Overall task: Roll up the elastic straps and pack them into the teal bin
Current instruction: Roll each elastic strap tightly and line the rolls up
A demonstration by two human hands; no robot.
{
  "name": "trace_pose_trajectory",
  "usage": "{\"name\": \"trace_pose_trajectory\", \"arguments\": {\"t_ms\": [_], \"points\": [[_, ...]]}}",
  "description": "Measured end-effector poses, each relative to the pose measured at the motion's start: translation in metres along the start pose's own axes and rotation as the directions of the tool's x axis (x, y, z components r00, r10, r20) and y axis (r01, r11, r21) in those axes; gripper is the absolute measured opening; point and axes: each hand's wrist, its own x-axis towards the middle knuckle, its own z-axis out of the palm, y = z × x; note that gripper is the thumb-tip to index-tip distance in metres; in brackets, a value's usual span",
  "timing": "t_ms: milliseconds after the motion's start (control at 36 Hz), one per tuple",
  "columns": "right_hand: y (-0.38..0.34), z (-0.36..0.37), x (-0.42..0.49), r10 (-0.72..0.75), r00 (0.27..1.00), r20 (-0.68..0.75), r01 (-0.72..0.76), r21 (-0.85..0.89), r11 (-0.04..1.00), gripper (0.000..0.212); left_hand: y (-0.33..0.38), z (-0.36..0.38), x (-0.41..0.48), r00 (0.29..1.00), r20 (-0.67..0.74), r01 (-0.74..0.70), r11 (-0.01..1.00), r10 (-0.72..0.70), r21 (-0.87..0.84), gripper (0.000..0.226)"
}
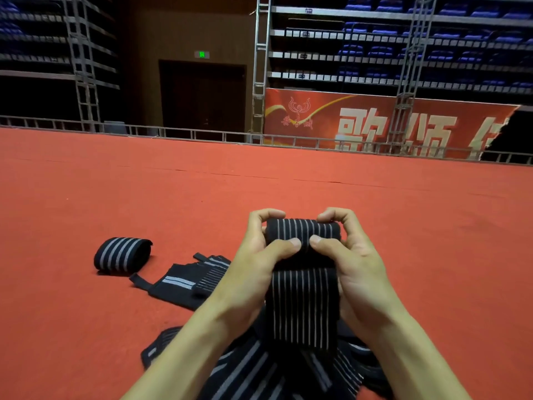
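Nearest: pile point(259, 370) of loose straps under the wrists. Then left hand point(259, 264) and right hand point(352, 264), both curled round the strap point(302, 301), thumbs pinning its rolled end. Risk: thumbs slip, elastic springs, roll telescopes; tail may snag the pile. To the left, flat strap point(184, 281) and finished roll point(122, 255). Ahead, red carpet point(288, 183) open to the rail point(173, 131). No teal bin in view.

Centre: strap point(302, 298) is held between left hand point(259, 255) and right hand point(352, 255), rolled end uppermost, tail hung onto the pile of straps point(253, 368) nearest the camera. On the floor point(259, 183), a rolled strap point(122, 255) is laid well left — flat straps point(187, 280) are spread between it and the left hand. Far behind, a railing point(173, 131) is set.
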Motion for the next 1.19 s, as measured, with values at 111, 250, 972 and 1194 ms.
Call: {"name": "trace_pose_trajectory", "arguments": {"t_ms": [111,250,972,1194], "points": [[0.002,-0.001,0.001,-0.07,0.998,0.006,0.07,-0.107,0.992,0.031,0.002,0.006,0.0,0.998,-0.014,0.064,0.994,-0.065,-0.088,0.034],[0.001,0.001,0.001,-0.056,0.997,0.046,0.059,-0.058,0.997,0.05,0.001,0.003,-0.001,1.0,-0.021,0.017,1.0,-0.017,0.018,0.022],[0.001,-0.002,0.0,-0.03,0.999,-0.022,0.031,0.017,0.999,0.046,0.01,-0.012,0.001,0.988,-0.11,-0.1,0.989,0.113,0.111,0.029],[0.003,0.0,0.0,-0.011,0.989,-0.148,0.011,-0.002,1.0,0.033,0.006,-0.018,0.003,0.992,-0.099,-0.062,0.987,0.077,0.147,0.035]]}}
